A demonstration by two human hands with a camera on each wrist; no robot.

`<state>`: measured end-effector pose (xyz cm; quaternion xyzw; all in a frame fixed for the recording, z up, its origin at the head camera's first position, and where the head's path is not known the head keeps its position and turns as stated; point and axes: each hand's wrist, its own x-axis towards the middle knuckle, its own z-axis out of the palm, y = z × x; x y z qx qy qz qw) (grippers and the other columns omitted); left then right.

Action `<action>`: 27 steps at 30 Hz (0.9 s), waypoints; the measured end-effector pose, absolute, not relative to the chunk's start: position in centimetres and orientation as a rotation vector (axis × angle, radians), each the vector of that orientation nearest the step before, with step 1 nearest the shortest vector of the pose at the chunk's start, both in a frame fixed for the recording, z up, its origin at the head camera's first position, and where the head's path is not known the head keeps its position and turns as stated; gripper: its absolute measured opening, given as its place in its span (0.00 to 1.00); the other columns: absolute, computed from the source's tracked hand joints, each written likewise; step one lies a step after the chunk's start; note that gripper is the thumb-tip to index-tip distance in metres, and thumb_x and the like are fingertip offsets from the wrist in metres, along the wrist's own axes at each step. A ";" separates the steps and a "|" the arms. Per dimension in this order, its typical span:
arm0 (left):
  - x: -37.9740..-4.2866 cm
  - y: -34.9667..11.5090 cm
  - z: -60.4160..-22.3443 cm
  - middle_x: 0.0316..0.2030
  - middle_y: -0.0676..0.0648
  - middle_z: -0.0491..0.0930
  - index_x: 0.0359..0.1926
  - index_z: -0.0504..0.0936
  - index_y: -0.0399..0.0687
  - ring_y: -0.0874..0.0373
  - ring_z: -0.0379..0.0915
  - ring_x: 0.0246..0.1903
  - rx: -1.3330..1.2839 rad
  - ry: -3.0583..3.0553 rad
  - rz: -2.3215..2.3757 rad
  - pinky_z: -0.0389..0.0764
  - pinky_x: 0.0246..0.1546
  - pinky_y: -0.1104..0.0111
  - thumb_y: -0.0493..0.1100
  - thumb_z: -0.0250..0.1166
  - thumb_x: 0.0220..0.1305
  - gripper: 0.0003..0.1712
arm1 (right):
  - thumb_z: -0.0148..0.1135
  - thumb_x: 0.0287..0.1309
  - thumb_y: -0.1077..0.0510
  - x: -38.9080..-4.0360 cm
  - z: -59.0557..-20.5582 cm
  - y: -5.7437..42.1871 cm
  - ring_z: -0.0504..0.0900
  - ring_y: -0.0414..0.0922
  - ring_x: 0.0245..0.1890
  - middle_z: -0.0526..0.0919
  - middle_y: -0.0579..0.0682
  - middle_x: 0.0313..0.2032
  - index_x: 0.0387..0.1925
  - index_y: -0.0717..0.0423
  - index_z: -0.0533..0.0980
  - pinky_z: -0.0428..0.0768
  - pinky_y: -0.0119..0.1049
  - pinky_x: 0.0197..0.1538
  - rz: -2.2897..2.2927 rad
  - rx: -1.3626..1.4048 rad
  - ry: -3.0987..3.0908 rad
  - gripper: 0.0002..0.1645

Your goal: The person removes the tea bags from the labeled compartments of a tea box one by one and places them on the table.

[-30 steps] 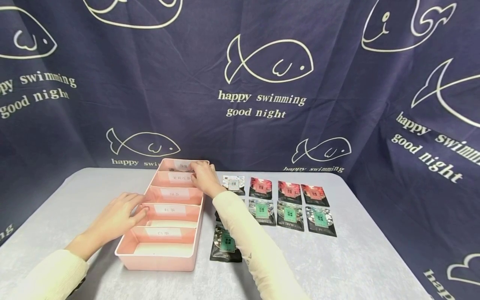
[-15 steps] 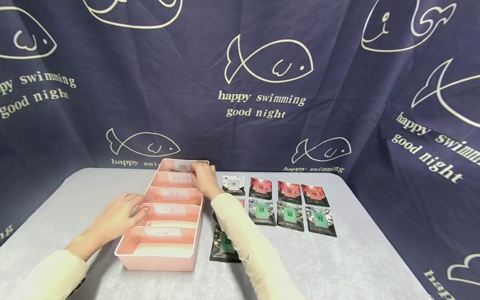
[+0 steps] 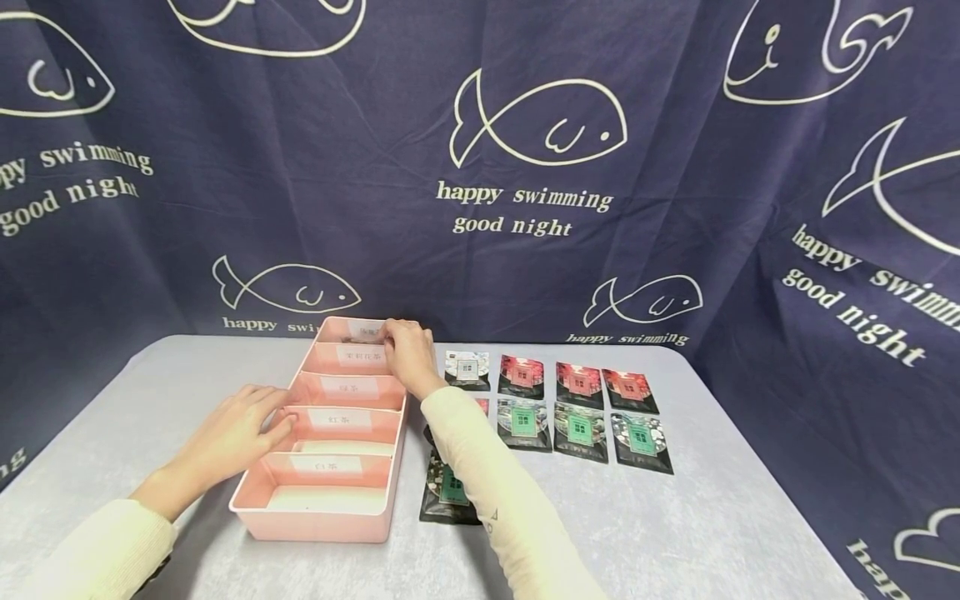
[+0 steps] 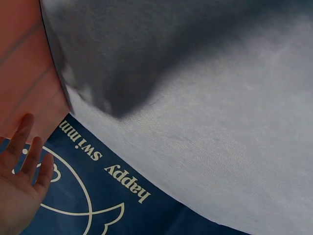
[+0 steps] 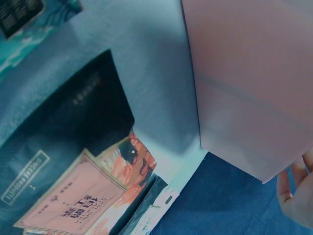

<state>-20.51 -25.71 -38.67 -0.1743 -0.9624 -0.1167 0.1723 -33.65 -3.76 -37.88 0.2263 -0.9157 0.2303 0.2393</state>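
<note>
A pink divided box (image 3: 322, 525) with paper labels stands lengthwise on the table in the head view. My left hand (image 3: 240, 429) rests at its left rim, thumb over the edge; in the left wrist view the fingers look straight against the outer wall. My right hand (image 3: 410, 357) is at the far right corner, fingers bent over the rim into the rearmost compartment. A little of a dark tea pouch (image 3: 358, 339) shows in that compartment. The fingertips are hidden, so whether they hold it is unclear. The nearer compartments show bare floors or dividers.
Right of the box lie a white-labelled pouch (image 3: 467, 371), several red pouches (image 3: 580, 384) and several green-labelled pouches (image 3: 581, 431). A black green-labelled pouch (image 3: 447, 492) lies nearer, partly under the right sleeve (image 3: 487, 475). Dark fish-printed cloth (image 3: 540, 275) hangs behind the table.
My right hand has shifted slightly up and right at the box's far corner, its forearm moving a little left. The left hand and box stay put.
</note>
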 end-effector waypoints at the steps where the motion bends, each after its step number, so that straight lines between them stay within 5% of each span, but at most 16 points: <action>1: -20.5 -25.7 -38.7 0.45 0.37 0.78 0.47 0.77 0.36 0.42 0.70 0.49 -0.494 -2.732 -0.331 0.69 0.52 0.49 0.47 0.58 0.58 0.21 | 0.59 0.52 0.62 -33.6 -37.8 -3.7 0.80 0.42 0.40 0.84 0.42 0.33 0.31 0.46 0.79 0.72 0.36 0.37 0.629 0.610 -2.508 0.08; 27: -20.6 -25.8 -38.7 0.45 0.36 0.78 0.47 0.77 0.35 0.41 0.69 0.49 -0.513 -2.727 -0.327 0.68 0.51 0.48 0.47 0.58 0.58 0.21 | 0.57 0.55 0.60 -33.3 -33.6 -2.0 0.76 0.41 0.34 0.80 0.44 0.30 0.33 0.49 0.78 0.71 0.36 0.40 0.877 0.515 -2.332 0.05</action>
